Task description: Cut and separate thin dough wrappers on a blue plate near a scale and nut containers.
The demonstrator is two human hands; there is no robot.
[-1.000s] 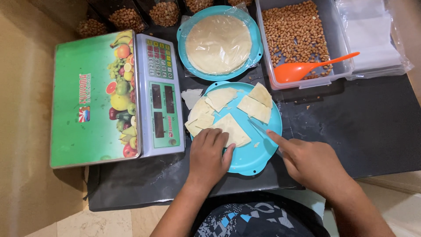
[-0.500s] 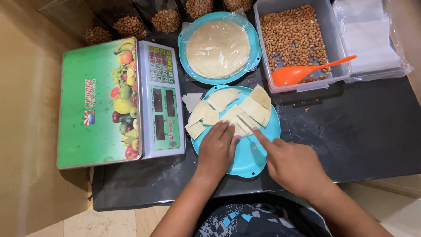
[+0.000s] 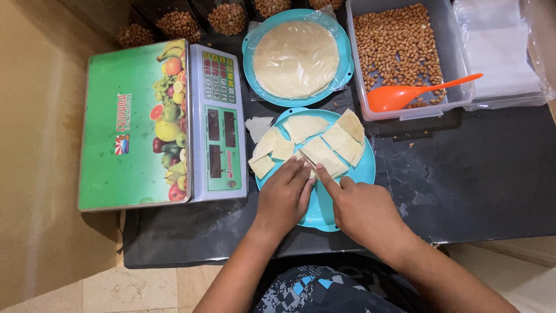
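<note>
A light blue plate on the dark table holds several cut pieces of thin pale pastry sheet. My left hand lies palm down on the plate's near left part, fingertips pressing a pastry piece. My right hand is beside it, almost touching, with the index finger stretched out along a thin knife. The knife's tip rests on the pastry just beyond my left fingertips. Most of the knife is hidden under my hand.
A second blue plate with a round stack of sheets under plastic film sits behind. A green digital scale stands at the left. A clear tub of peanuts holds an orange scoop. Plastic bags lie far right; bagged nuts line the back.
My right hand has moved left from the plate's right side to its middle, next to my left hand. My left hand has slid slightly forward over the pastry pieces.
</note>
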